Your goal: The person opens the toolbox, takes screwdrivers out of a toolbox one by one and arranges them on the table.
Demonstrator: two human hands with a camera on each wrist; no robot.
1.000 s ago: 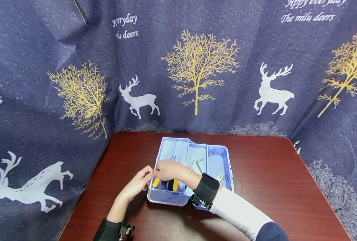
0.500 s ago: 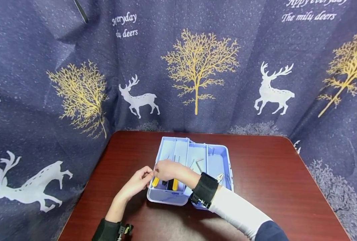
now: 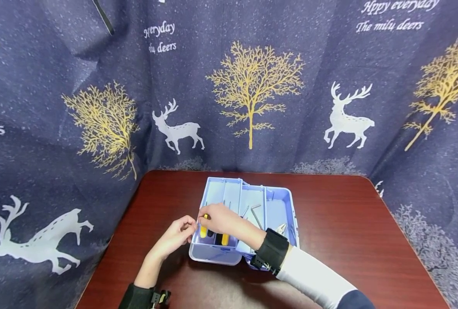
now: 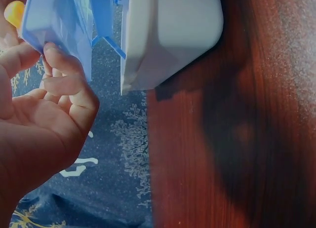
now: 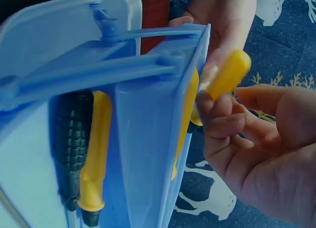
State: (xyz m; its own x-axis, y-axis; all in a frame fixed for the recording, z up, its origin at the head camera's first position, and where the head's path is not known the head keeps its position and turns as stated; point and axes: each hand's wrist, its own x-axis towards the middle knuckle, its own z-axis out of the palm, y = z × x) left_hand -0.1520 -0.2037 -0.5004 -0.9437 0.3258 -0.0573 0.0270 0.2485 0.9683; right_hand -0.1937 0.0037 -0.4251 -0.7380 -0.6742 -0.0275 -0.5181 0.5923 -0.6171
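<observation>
Okay: yellow-handled tool in a right-hand fingertip pinch, reads light and stiff

Right hand [image 3: 220, 219] pinches the yellow-handled tool [image 5: 230, 76] between thumb and curled fingers; the rounded butt pokes out past the grip. Position: at the left edge of the toolbox's upper tray [image 3: 215, 189], toward the near end. Working end is hidden. Screwdriver is my guess, can't confirm.

Left hand [image 3: 178, 234] has thumb and forefinger closed on the tray's left rim, other fingers curled. Can't tell if it also touches the tool.

Handling, my read: handle looks like hard plastic, so rigid, low weight, not fragile. Surface looks smooth and round, so expect roll or twist under fingertips. Any metal shaft would pull the far end down. Best hold: mid-handle, thumb opposing two fingers, not the butt. The black ribbed-handle screwdriver [image 5: 75, 139] lying beside a second yellow handle [image 5: 95, 151] should grip better.

Tray looks thin-walled and rides on hinge arms [image 5: 94, 82], so it may flex or rock if leaned on. Brace at the rim, near the corner. Toolbox [image 3: 215, 256] sits flat on the bench [image 3: 348, 223].
</observation>
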